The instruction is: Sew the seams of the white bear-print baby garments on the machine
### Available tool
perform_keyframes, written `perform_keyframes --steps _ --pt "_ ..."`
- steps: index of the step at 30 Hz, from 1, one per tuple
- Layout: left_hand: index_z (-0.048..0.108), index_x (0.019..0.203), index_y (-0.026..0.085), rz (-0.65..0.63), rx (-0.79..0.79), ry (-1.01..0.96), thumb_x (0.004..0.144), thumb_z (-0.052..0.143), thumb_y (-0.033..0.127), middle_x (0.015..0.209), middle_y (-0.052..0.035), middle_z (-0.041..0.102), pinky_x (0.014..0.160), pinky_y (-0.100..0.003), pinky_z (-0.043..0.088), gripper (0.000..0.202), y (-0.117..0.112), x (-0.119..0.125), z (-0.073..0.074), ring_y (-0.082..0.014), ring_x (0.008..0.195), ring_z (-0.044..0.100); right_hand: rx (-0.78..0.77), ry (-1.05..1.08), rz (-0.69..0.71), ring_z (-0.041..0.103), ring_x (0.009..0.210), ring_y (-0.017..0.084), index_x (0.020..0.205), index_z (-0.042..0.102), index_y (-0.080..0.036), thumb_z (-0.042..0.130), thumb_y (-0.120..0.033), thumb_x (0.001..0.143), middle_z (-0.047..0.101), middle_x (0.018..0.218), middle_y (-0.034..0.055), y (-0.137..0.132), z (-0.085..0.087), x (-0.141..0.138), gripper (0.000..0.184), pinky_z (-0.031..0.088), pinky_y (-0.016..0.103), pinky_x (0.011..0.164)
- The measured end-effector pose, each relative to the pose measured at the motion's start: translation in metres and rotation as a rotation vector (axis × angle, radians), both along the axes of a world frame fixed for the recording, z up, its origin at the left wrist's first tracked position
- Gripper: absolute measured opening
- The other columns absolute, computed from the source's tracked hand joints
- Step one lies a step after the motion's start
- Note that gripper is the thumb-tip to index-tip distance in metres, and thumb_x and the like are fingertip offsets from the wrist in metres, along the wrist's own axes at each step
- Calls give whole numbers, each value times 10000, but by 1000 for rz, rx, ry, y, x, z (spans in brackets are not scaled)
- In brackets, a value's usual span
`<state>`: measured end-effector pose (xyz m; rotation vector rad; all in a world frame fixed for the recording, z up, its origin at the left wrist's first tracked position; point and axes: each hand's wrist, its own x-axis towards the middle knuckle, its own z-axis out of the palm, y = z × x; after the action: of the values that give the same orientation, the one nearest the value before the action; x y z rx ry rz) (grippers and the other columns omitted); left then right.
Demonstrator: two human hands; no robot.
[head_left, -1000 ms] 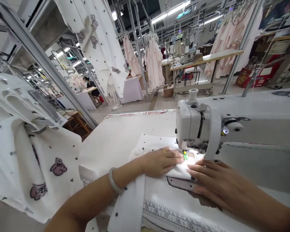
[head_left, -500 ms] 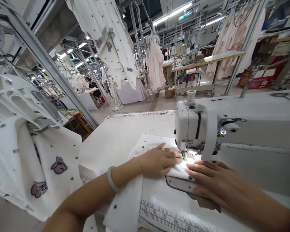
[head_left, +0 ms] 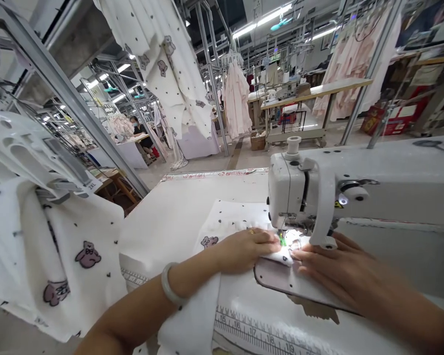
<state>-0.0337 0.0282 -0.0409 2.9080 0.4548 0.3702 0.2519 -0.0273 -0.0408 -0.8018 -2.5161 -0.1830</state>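
A white sewing machine (head_left: 355, 182) stands on the white table (head_left: 177, 217). Under its needle lies white fabric with dots and bear prints (head_left: 222, 227). My left hand (head_left: 244, 249), with a ring and a pale bangle on the wrist, lies flat on the fabric just left of the needle, fingers stretched out. My right hand (head_left: 329, 271) lies flat on the fabric and the metal plate (head_left: 277, 278) right of the needle, fingers extended. Neither hand grips anything.
A printed ruler (head_left: 266, 335) runs along the table's near edge. More bear-print cloth (head_left: 59, 256) hangs from a white rack at the left. Garments (head_left: 170, 64) hang overhead, a person sits at a far table (head_left: 140, 133), and other sewing stations (head_left: 299, 93) stand behind.
The fabric has fed away from me under the needle, baring a bear print and more of the metal plate. Both hands slid forward with it, the right closer to the presser foot.
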Motion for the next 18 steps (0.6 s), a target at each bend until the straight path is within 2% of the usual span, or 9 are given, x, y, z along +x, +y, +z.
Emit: perform_keyframes --steps 2,7,10,13,18 --pt "628 1389 91 2 35 -13 1060 410 48 1428 -189 679 1228 -432 481 397 -4 0 1 -249 1427 583 -23 9 0 717 748 203 1153 718 -274 436 -349 1154 825 1029 -1 -1 0 2 292 482 407 855" --pt "682 1319 123 -82 49 -3 1092 414 91 1353 -137 736 1168 -388 517 353 -10 0 4 -236 1357 633 -84 53 55 748 904 189 1272 693 -304 421 -352 1162 794 1048 7 -3 -12 1 297 415 404 1036" --pt "699 1295 124 -78 70 25 1113 410 120 1340 -132 739 1154 -374 518 343 -10 2 5 -232 1308 654 -156 23 66 745 880 180 1248 699 -316 458 -354 1142 766 1024 -2 -4 -12 -3 266 459 387 966" --pt "688 1319 105 -76 101 37 1113 411 116 1335 -138 737 1150 -372 516 345 -8 2 5 -230 1283 660 -162 21 49 754 847 171 1214 710 -313 481 -371 1127 761 1033 -2 -5 -8 -6 252 493 376 919" --pt "644 1397 105 -24 136 45 1121 397 123 1363 -150 717 1183 -360 491 371 -4 1 -1 -221 1330 639 -123 -6 -27 771 898 198 1296 699 -341 505 -388 1109 788 1139 4 -5 -10 -3 273 477 419 1015"
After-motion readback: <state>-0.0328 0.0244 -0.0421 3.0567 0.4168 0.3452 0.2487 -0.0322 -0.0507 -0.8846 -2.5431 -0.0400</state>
